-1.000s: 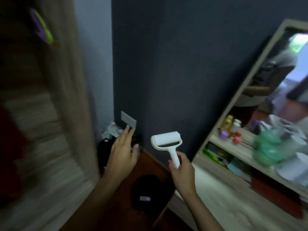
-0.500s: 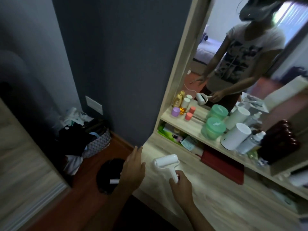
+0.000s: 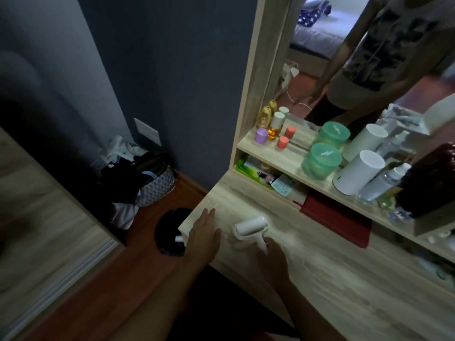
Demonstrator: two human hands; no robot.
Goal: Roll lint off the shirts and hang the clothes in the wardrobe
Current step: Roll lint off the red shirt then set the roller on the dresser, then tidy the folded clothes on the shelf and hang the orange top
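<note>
Holding the lint roller [image 3: 251, 228] by its short white handle, the right hand [image 3: 273, 254] has its fingers wrapped closed around the stem, with the roller drum pointing away toward the far left, low over the near left part of the dressing table [image 3: 344, 286]. Whether the drum touches the wood cannot be told. The left hand [image 3: 203, 233] is open and flat, fingers together, holding nothing, just left of the roller near the table's left corner.

The roller looks like light, rigid plastic, so it should need little force. The handle is the place to take it: the drum probably turns freely and its sheet is likely sticky, so fingers there would foul it or slip. It would likely roll if laid on its side.

No shirts or hangers can be picked out clearly. A basket [image 3: 157, 185] of dark crumpled cloth sits on the floor against the far wall, well left of the table. Fabric like that would be soft and limp, best lifted at the shoulders or collar and spread flat before rolling.
</note>
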